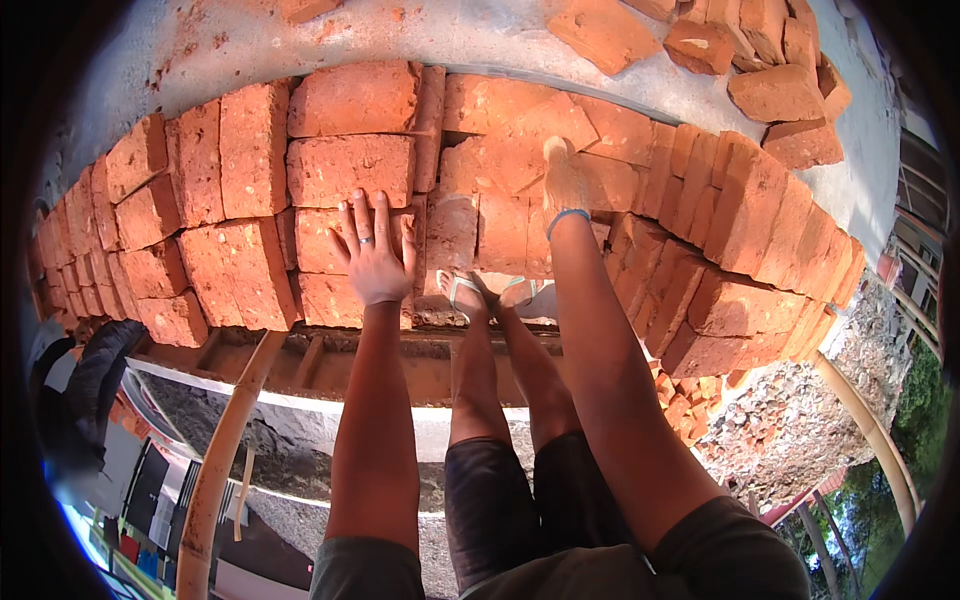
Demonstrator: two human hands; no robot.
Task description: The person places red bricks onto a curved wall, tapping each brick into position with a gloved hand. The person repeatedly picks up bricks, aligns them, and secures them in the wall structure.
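Observation:
My left hand (372, 262) lies with its fingers spread on an orange-red brick (320, 240) in the left stack. A ring is on one finger. Farther right, my right hand (567, 185) reaches down to lower bricks, with a band round its wrist. It shows narrow and edge-on, so most of its fingers are hidden. Just beyond its tip, a brick (560, 120) lies askew over its neighbours. Whether that hand grips a brick cannot be made out. Close to my left hand, another brick (350, 170) lies flat in the stack.
Brick stacks rise left (250, 150) and right (750, 210) of the lower middle. Loose bricks (775, 93) are heaped on the grey slab (480, 35) beyond. My sandalled feet (465, 295) stand at the bricks' near edge. A bamboo pole (225, 460) slants up at left, above a drop.

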